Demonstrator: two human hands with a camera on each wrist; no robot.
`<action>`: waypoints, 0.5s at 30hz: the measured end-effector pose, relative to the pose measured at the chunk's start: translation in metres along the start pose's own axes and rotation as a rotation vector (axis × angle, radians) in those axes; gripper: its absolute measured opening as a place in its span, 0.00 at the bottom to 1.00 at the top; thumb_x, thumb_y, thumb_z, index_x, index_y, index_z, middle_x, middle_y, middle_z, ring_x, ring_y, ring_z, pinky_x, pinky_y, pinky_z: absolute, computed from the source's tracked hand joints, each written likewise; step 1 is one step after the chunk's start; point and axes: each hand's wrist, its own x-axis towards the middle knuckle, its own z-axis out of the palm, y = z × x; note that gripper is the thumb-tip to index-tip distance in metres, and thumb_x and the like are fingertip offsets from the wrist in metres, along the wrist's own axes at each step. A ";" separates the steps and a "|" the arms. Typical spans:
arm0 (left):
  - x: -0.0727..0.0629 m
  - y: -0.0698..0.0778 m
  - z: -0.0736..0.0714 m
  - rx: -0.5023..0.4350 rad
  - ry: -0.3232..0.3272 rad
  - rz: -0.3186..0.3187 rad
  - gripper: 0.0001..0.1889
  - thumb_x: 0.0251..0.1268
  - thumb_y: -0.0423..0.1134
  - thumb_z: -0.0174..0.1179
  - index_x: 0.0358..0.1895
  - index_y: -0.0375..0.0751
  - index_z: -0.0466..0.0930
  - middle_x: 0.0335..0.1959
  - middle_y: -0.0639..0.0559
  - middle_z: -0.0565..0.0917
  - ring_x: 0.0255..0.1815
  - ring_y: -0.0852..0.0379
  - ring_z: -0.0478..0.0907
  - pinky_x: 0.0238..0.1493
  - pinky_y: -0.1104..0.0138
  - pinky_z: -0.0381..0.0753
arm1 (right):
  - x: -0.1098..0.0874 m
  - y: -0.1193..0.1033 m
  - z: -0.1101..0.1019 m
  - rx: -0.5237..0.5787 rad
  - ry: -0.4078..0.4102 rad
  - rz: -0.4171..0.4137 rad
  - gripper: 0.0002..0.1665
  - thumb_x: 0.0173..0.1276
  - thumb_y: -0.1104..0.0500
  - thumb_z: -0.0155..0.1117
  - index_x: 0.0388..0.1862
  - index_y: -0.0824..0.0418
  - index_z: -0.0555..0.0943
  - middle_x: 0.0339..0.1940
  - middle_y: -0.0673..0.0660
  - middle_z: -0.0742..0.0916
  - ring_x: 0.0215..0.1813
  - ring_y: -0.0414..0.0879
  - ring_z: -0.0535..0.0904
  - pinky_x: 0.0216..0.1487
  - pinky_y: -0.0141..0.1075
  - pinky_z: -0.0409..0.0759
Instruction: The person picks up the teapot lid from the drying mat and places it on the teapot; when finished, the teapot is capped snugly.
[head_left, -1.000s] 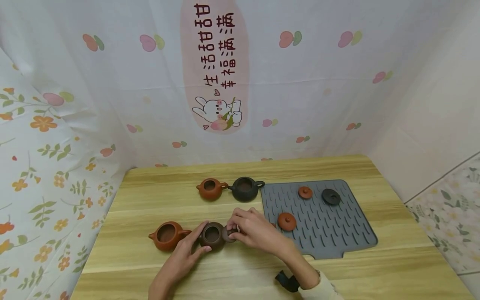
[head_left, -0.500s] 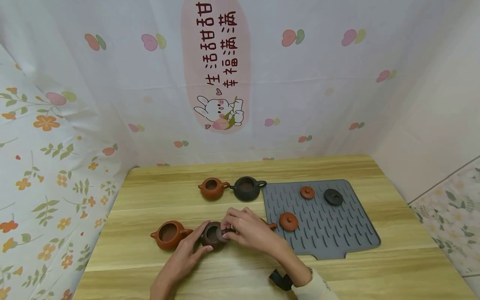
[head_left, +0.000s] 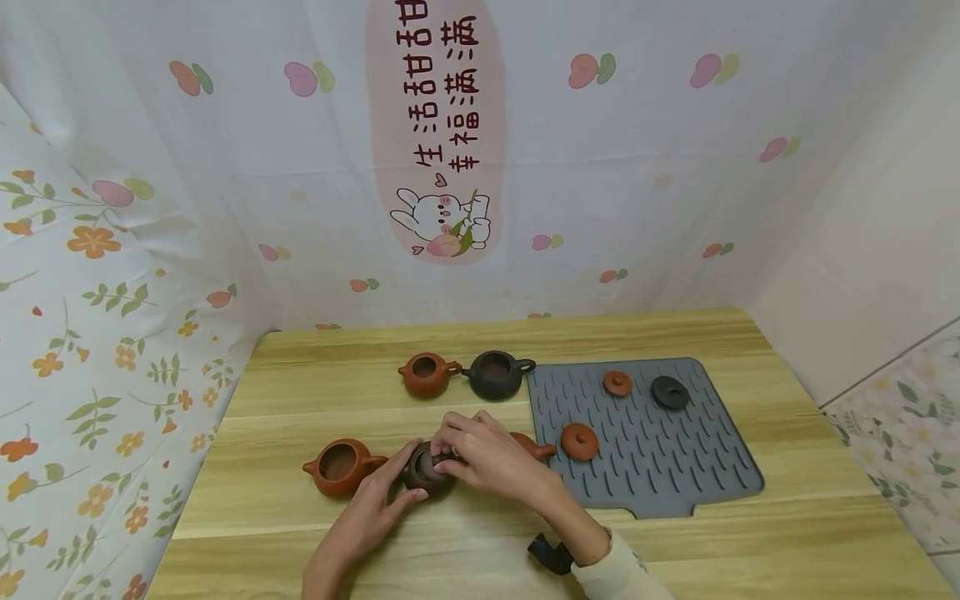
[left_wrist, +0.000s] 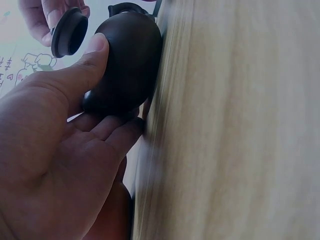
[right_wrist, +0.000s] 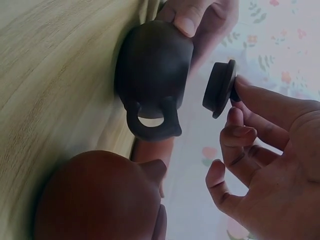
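A dark brown teapot [head_left: 424, 483] stands on the wooden table, its mouth partly covered from view in the head view by its lid and my right hand. My left hand [head_left: 378, 496] grips its side, thumb near the rim and fingers around the body. Pinched by the knob, the matching dark lid [right_wrist: 219, 89] is tilted in my right hand [right_wrist: 280, 145]. The wrist views show a gap between lid and teapot. A red-brown teapot [right_wrist: 100, 195] stands beside it, partly hidden under my right hand in the head view.
An orange-brown lidless teapot [head_left: 326, 479] stands left of my left hand. Behind are a small orange one [head_left: 426, 382] and a black one [head_left: 491, 385]. The grey mat [head_left: 645, 458] bears two orange lids [head_left: 580, 442] and a black lid [head_left: 670, 392]. A black object [head_left: 551, 554] lies near my right forearm.
My right hand has moved left with the lid, from beside the dark brown teapot to over its mouth. My left hand stays on the pot. More of the red-brown teapot shows.
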 end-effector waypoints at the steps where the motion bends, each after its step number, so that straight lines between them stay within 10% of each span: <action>1: 0.000 -0.002 0.001 -0.005 0.000 0.003 0.37 0.79 0.49 0.68 0.85 0.45 0.67 0.76 0.41 0.81 0.72 0.41 0.83 0.68 0.54 0.86 | 0.001 0.000 0.001 0.000 -0.001 0.000 0.09 0.77 0.52 0.76 0.50 0.53 0.89 0.50 0.47 0.87 0.47 0.37 0.83 0.57 0.39 0.78; 15: -0.001 -0.005 0.005 -0.093 0.002 -0.104 0.39 0.72 0.42 0.74 0.84 0.46 0.71 0.78 0.46 0.79 0.77 0.42 0.78 0.71 0.44 0.82 | 0.009 0.001 0.011 -0.008 -0.013 0.004 0.08 0.78 0.53 0.75 0.50 0.53 0.89 0.50 0.47 0.87 0.47 0.38 0.84 0.56 0.38 0.77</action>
